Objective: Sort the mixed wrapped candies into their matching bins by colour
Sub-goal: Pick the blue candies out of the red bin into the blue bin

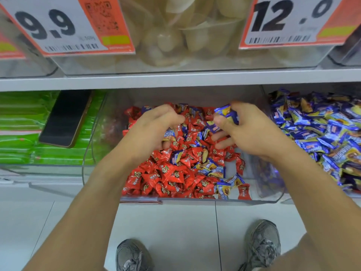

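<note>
The middle clear bin (259,199) holds mostly red wrapped candies (172,177) with blue ones (220,171) mixed among them. Both my hands are down in it. My right hand (252,132) grips a bunch of blue candies (227,112) between thumb and fingers, just above the pile. My left hand (154,126) has curled fingers on a blue candy (169,133) at its fingertips. The bin to the right (320,133) is heaped with blue candies.
A dark phone (65,118) lies on green packets (21,122) in the left bin. A shelf edge (179,79) runs above the bins, with price tags 9.9 (56,26) and 12.0 (287,18). Below are floor tiles and my two grey shoes (262,243).
</note>
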`<state>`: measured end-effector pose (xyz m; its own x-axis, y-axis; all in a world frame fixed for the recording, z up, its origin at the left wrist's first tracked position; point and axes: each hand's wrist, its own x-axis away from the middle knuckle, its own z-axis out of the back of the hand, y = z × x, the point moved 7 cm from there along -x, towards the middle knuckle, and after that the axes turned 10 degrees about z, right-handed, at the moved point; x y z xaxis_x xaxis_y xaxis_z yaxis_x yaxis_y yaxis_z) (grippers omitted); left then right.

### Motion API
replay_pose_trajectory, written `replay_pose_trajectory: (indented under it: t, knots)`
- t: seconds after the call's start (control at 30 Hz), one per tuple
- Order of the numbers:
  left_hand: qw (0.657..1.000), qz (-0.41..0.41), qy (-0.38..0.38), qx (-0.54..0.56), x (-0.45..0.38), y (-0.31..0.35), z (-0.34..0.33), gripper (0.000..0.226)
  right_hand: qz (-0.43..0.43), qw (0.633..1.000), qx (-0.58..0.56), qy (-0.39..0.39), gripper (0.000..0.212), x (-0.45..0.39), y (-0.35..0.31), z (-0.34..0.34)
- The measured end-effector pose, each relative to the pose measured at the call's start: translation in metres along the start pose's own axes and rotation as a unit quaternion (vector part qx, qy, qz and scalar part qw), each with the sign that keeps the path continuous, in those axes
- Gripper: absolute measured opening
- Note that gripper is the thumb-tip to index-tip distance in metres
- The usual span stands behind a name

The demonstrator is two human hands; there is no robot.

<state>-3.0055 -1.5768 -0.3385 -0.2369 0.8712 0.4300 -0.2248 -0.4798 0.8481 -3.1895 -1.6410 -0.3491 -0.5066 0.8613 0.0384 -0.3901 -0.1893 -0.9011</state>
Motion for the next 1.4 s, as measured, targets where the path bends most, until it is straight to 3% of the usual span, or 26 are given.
replay_pose_trajectory:
  t: [0.07, 0.13, 0.23, 0.33, 0.47, 0.63, 0.73, 1.07, 1.27, 1.4]
  knots:
    - [0.984, -0.049, 0.044, -0.165, 0.003, 0.001, -0.003, 0.044, -0.026, 0.999, 0.014, -0.036, 0.019, 0.003, 0.005, -0.004]
    - [0.953, -0.092, 0.093, -0.272, 0.009, 0.003, -0.005, 0.042, -0.037, 0.996, 0.056, -0.053, 0.022, 0.004, 0.008, -0.005]
    - [0.934, -0.088, 0.059, -0.34, 0.011, -0.004, -0.013, 0.022, -0.059, 0.989, 0.108, -0.085, 0.028, 0.006, 0.012, -0.009]
    - [0.899, -0.084, 0.029, -0.429, 0.011, -0.01, -0.019, 0.026, -0.087, 0.964, 0.202, -0.15, 0.033, 0.007, 0.018, -0.017]
    - [0.879, -0.082, 0.016, -0.47, 0.013, -0.015, -0.02, 0.051, -0.107, 0.948, 0.266, -0.139, 0.017, 0.006, 0.025, -0.03]
    - [0.894, -0.108, 0.034, -0.433, 0.006, -0.013, -0.016, 0.015, -0.08, 0.921, 0.355, -0.141, 0.036, 0.01, 0.023, -0.055]
    - [0.896, -0.117, 0.039, -0.426, 0.002, -0.016, -0.013, 0.014, -0.071, 0.907, 0.394, -0.128, 0.033, 0.01, 0.029, -0.051]
    - [0.945, -0.15, 0.014, -0.291, 0.001, 0.004, -0.032, 0.01, -0.014, 0.94, 0.337, -0.058, 0.038, 0.016, 0.002, -0.006]
    - [0.945, -0.143, -0.002, -0.296, -0.026, 0.016, -0.047, 0.01, -0.021, 0.911, 0.377, -0.166, 0.033, 0.026, 0.014, -0.02]
    - [0.932, -0.166, -0.014, -0.322, -0.039, 0.018, -0.05, 0.02, -0.086, 0.887, 0.391, -0.23, 0.018, 0.027, 0.03, -0.026]
